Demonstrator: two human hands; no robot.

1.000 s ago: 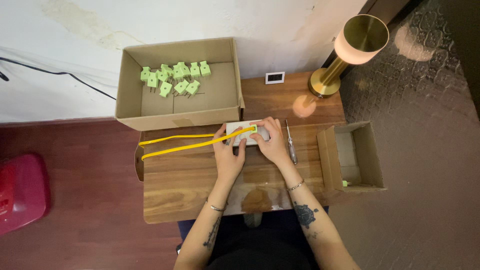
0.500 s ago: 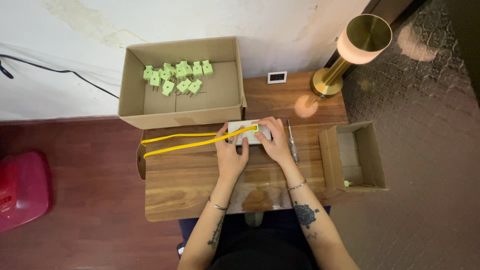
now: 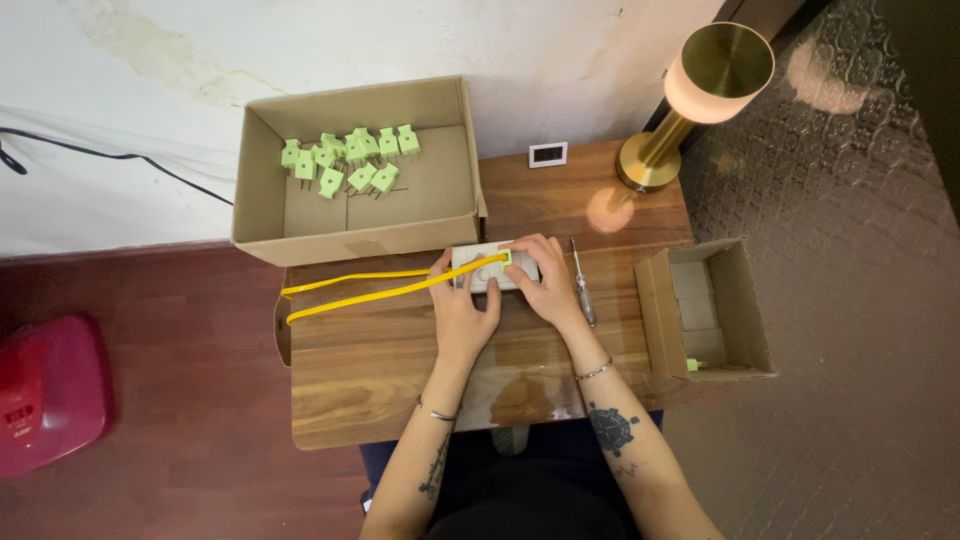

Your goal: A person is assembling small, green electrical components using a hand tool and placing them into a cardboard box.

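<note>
Both hands on a white socket block, green plug at its top edge, yellow cable trailing left.

White socket block [image 3: 493, 270] lies crosswise on the desk [image 3: 380, 370], directly under the fingertips, long axis left-right. Left hand [image 3: 464, 310] presses its left end; right hand [image 3: 540, 282] grips the right end, fingers by the green plug [image 3: 506, 257]. Right hand is nearer the plug. Yellow cable [image 3: 370, 288] runs left from the left hand. Screwdriver [image 3: 582, 284] just right of the right hand. Versus the earlier frames: hands, block and cable sit the same.
</note>
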